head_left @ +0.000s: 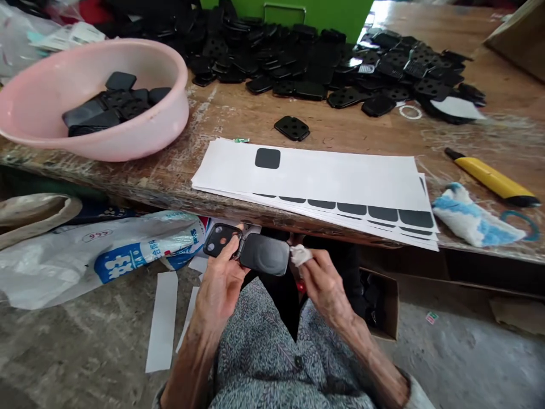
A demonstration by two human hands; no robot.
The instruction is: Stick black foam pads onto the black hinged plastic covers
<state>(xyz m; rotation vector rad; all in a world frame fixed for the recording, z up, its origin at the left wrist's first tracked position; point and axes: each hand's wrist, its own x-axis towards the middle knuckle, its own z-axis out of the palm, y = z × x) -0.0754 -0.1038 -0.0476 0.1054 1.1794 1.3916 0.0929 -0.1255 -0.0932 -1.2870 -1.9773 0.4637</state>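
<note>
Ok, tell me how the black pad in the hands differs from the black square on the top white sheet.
The black pad is held with a holed black piece in the left hand, while the black square lies flat on the white sheet. The pad looks thick and shiny; the square looks thin and dull. Both are dark with rounded corners.

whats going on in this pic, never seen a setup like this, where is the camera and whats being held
There's no machine here: one camera on a person's head looks down at their bare hands. The left hand holds a black part with holes, joined to a smooth black pad. The right hand holds a white cloth at the pad's edge. On the wooden bench are a pink basin of black pieces, more black pieces, and white sheets bearing black squares.
</note>
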